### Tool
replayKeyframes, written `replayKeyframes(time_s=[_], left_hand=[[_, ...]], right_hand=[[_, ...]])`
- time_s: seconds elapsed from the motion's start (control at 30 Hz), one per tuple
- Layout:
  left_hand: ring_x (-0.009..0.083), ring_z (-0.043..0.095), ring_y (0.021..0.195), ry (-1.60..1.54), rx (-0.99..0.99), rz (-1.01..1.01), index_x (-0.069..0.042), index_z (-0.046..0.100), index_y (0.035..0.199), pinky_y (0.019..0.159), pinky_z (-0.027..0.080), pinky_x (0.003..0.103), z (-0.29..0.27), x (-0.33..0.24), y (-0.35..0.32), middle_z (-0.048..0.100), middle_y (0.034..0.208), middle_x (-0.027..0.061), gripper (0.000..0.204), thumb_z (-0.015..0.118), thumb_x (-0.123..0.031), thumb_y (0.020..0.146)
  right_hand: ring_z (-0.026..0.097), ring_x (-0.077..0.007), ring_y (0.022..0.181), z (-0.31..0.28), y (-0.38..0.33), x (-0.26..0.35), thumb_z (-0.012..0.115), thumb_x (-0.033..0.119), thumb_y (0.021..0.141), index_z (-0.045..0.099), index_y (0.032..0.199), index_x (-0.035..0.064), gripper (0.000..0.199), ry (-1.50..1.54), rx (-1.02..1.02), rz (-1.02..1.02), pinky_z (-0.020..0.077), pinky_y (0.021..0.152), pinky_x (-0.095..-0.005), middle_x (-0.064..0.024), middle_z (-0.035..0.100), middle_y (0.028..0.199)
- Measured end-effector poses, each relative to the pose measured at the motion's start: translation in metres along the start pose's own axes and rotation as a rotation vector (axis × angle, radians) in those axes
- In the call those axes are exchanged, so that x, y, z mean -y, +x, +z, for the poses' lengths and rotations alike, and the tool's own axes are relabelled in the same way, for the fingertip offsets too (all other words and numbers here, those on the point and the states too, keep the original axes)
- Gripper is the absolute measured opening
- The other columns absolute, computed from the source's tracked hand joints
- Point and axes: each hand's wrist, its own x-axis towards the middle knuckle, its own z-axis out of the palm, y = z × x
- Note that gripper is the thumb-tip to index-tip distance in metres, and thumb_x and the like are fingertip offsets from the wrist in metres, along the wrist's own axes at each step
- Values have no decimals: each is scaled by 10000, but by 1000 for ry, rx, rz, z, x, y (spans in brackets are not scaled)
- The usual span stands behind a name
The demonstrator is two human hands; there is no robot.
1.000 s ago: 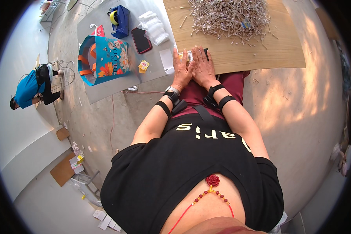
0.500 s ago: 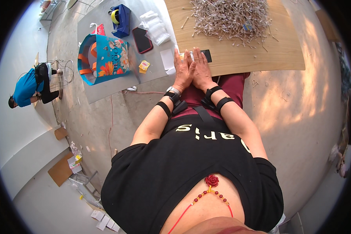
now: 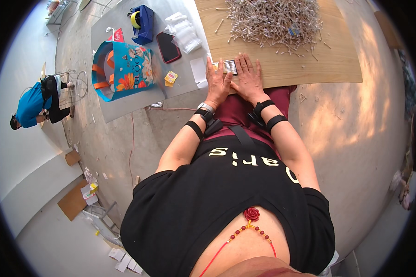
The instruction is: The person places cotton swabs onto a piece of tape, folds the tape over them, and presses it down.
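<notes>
A short row of cotton swabs (image 3: 229, 67) lies side by side on a dark backing near the front edge of the wooden board (image 3: 328, 69). My left hand (image 3: 218, 83) rests at the row's left end, fingers stretched out. Something yellowish shows in part beside its fingertips. Flat on the board, just right of the row, lies my right hand (image 3: 248, 79) with its fingers straight; it covers part of what is beneath. The thumbs come close together below the row. Beyond both hands spreads a big loose pile of cotton swabs (image 3: 272, 23), with a small blue piece in it.
On the grey table to the left are a blue floral bag (image 3: 138, 69), a blue tape dispenser (image 3: 144, 25), a phone (image 3: 168, 47), clear plastic bags (image 3: 184, 34) and a small yellow packet (image 3: 171, 77). Another person (image 3: 34, 104) bends over at the far left.
My right hand has slid right, off the row of swabs and onto the dark piece that showed beside it. More of the row is visible. My left hand has barely moved.
</notes>
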Motion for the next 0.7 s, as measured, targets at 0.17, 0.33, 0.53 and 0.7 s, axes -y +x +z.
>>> replayKeyframes(time_s=[0.17, 0.33, 0.53, 0.7], left_hand=[[507, 133, 1568, 8, 7, -10, -6, 422, 1573, 1264, 165, 535, 0, 0, 0, 62, 1683, 372, 774, 448, -591, 1066], [514, 128, 1567, -1, 0, -3, 0, 419, 1572, 1265, 166, 540, 1, -1, 0, 51, 1684, 371, 778, 456, -588, 1064], [497, 113, 1581, 34, -6, 5, 7, 404, 1582, 1273, 162, 520, 1, -3, -1, 40, 1696, 354, 767, 443, -570, 1078], [518, 111, 1572, 2, -9, -12, -2, 419, 1573, 1266, 157, 549, 2, -4, 0, 56, 1683, 372, 760, 474, -566, 1066]], right_hand=[[49, -224, 1635, -1, 0, 4, 537, 717, 914, 186, 1677, 82, 1053, -46, 34, -9, -48, 1291, -569, -73, 151, 1760], [60, -221, 1634, -1, 2, 7, 534, 641, 943, 238, 1664, 78, 962, -65, 22, -30, -33, 1292, -568, -75, 185, 1751], [94, -242, 1629, 7, 3, 25, 528, 553, 960, 311, 1643, 83, 857, -178, -54, -19, -18, 1291, -573, -83, 232, 1737], [87, -244, 1630, 3, 4, 13, 501, 482, 985, 291, 1652, 79, 807, 36, -4, -70, -2, 1296, -545, -86, 214, 1743]])
